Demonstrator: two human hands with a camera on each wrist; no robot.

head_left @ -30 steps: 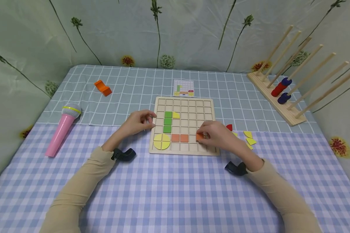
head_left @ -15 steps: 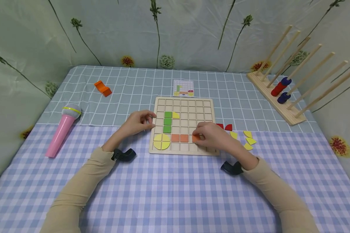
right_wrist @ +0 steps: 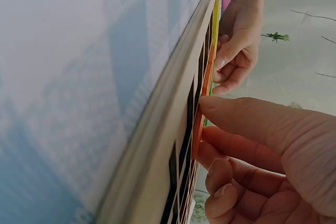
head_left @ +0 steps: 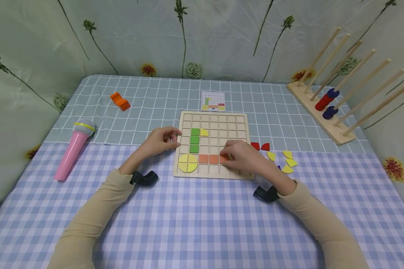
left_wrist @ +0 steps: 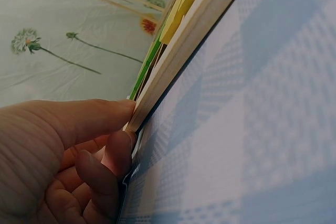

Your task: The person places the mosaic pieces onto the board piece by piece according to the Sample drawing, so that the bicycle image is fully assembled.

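Note:
A wooden grid board (head_left: pixel 214 145) lies on the cloth. My left hand (head_left: pixel 162 142) pinches its left edge; in the left wrist view the thumb and curled forefinger meet at the board's corner. With thumb and fingers my right hand (head_left: pixel 244 156) holds an orange square tile (right_wrist: pixel 198 129) at the board, beside an orange tile (head_left: pixel 214 159) in the same row. Further left, yellow quarter-circle pieces form a full yellow circle (head_left: pixel 187 163). Green squares (head_left: pixel 194 140) stand in a column above, with one yellow quarter piece (head_left: pixel 204 132) at the top right.
Loose yellow pieces (head_left: pixel 291 163) and red pieces (head_left: pixel 265 147) lie right of the board. A pattern card (head_left: pixel 213 101) sits behind it. A wooden peg stand (head_left: pixel 320 112) is at back right; a pink microphone (head_left: pixel 71 149) and an orange wavy piece (head_left: pixel 120 101) lie left.
My right hand has moved left with the orange tile, bringing it up to the other orange tiles in the row. The left hand stays at the board's edge.

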